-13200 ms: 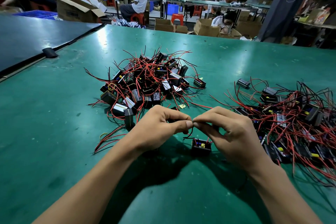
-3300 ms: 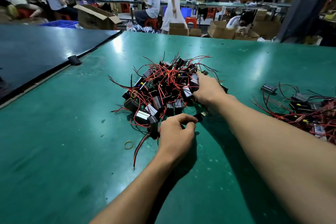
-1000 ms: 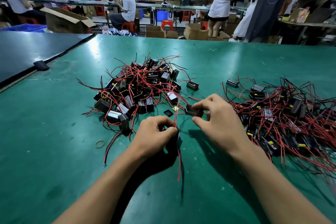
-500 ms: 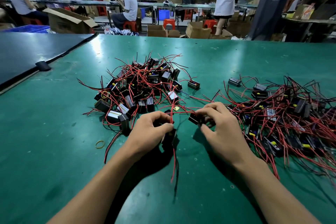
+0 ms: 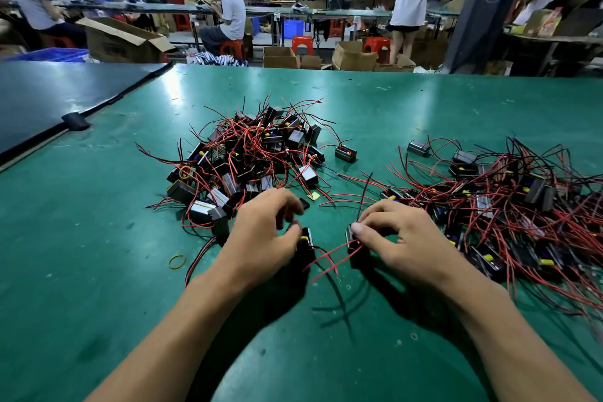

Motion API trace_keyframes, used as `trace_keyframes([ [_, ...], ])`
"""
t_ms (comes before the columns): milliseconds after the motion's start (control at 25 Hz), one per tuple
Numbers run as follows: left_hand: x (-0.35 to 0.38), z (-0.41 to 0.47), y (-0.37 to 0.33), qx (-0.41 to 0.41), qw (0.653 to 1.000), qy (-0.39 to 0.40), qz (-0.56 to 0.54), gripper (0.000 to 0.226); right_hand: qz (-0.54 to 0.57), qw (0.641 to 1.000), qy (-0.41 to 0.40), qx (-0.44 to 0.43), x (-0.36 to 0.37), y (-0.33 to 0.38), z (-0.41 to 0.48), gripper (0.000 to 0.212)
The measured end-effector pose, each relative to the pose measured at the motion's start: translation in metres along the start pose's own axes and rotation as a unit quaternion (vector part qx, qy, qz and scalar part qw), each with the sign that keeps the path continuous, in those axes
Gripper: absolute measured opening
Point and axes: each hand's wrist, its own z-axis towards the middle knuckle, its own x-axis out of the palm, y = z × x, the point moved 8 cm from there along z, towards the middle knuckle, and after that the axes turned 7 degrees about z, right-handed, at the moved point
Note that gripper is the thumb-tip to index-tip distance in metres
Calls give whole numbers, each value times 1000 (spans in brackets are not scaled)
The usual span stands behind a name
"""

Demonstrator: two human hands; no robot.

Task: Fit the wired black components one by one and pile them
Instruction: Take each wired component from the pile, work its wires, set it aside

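Factory floor: workbenches (image 5: 342, 12), cartons (image 5: 354, 57), workers (image 5: 230, 15)

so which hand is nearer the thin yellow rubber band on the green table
Left. The left hand is just right of the yellow rubber band; the right hand farther right.

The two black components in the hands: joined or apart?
Apart: left hand grips the left component, right hand the right component; table shows between.

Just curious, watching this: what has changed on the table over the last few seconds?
The right hand drew back from the left pile of red-wired black components toward the person, now pinching one small black box-shaped component. The left hand grips a second black component. That pile, the right pile and the yellow rubber band on the green table stayed put.
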Motion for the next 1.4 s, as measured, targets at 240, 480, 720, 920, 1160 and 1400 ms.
trace_keyframes([
  [240, 30, -13, -39, 162, 970, 173, 53, 31, -13, 999, 29, 41, -6, -9, 0, 7],
  [480, 23, -9, -19, 109, 979, 99, 139, 16, -116, 992, 22, 47, -14, -11, -2, 18],
  [720, 11, -7, -19, 104, 987, 37, 115, 15, -39, 994, 18, 102, -18, -18, -1, 11],
  [920, -2, -5, -11, 35, 995, -29, 85, 11, -6, 980, 99, 174, -22, -28, -8, 28],
  [1160, 19, -7, 5, -61, 993, 60, 79, 8, 2, 991, 46, 127, -14, -14, -3, 16],
  [1400, 20, -4, 14, -140, 988, 65, -28, 22, 9, 995, -89, 53, 5, 2, 0, 7],
])
